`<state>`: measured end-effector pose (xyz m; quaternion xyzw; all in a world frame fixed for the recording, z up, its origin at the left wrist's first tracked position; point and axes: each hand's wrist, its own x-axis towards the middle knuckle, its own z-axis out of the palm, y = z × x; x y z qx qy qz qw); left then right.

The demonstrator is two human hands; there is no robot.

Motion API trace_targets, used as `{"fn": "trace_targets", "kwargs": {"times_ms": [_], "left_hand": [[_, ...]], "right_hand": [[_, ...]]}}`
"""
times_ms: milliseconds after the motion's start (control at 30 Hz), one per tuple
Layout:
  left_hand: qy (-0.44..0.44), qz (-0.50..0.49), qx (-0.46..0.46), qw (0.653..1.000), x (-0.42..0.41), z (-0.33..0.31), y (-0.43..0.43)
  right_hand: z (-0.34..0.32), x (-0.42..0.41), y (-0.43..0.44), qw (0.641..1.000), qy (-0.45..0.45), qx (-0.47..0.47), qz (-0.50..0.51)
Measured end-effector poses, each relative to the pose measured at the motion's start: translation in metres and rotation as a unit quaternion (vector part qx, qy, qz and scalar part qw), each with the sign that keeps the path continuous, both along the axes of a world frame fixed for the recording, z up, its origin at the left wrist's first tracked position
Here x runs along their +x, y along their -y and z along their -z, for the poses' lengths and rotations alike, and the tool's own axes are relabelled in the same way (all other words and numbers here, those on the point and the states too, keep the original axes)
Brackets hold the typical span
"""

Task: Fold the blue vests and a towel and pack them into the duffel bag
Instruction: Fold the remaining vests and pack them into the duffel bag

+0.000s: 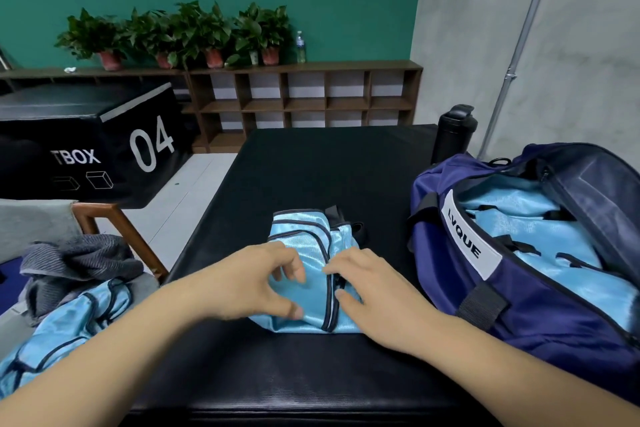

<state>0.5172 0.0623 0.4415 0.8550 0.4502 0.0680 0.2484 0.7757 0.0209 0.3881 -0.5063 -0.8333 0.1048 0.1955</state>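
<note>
A folded light-blue vest (pixel 304 243) with dark trim lies on the black padded table (pixel 311 170). My left hand (pixel 256 281) rests on its left part, fingers curled over the cloth and thumb at its near edge. My right hand (pixel 374 291) lies on its right part, fingertips at the dark trim. The navy duffel bag (pixel 512 308) stands open at the right, with light-blue vests (pixel 526 225) inside. Another blue vest (pixel 65 333) and a grey towel (pixel 76 263) lie on a chair at the left.
A black bottle (pixel 453 132) stands behind the bag at the table's far right. A wooden-armed chair (pixel 114 222) is left of the table. Beyond are a black box marked 04 (pixel 104 142), a brown shelf unit (pixel 304 97) and potted plants (pixel 180 35).
</note>
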Motion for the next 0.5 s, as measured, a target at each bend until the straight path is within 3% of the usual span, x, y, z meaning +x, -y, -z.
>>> {"fn": "trace_targets", "kwargs": {"times_ms": [300, 500], "left_hand": [[-0.04, 0.005, 0.123, 0.992, -0.022, 0.03, 0.017], [-0.056, 0.01, 0.124, 0.991, -0.025, 0.043, 0.022]], "right_hand": [[-0.005, -0.017, 0.013, 0.994, 0.064, 0.009, -0.087], [-0.002, -0.018, 0.004, 0.986, 0.127, 0.085, -0.066]]}}
